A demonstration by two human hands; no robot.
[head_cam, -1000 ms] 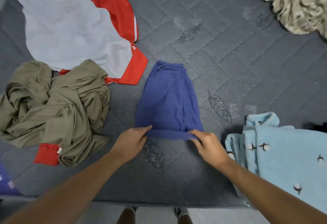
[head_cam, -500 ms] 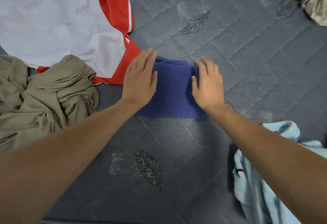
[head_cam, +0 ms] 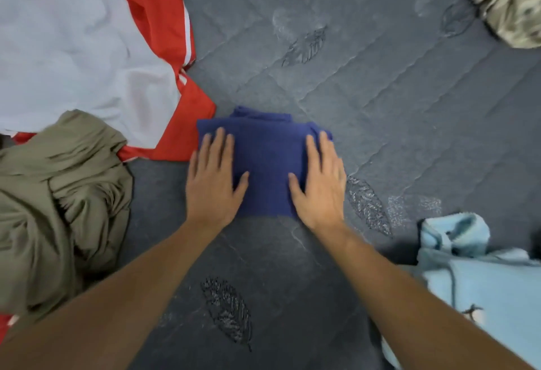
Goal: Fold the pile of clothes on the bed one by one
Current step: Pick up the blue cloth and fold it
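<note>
Both hands, left hand (head_cam: 215, 178) and right hand (head_cam: 320, 184), press flat with fingers straight, gripping nothing, on the folded blue garment (head_cam: 268, 162) on the bed (head_cam: 395, 112).

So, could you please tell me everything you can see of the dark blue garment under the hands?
The dark blue garment looks like soft knit cloth, folded into a compact, roughly square bundle with layered edges showing at its far side. It lies flat on the grey quilted bed. The left hand and right hand press flat on its two sides. Its far left corner meets the red and white shirt.
</note>
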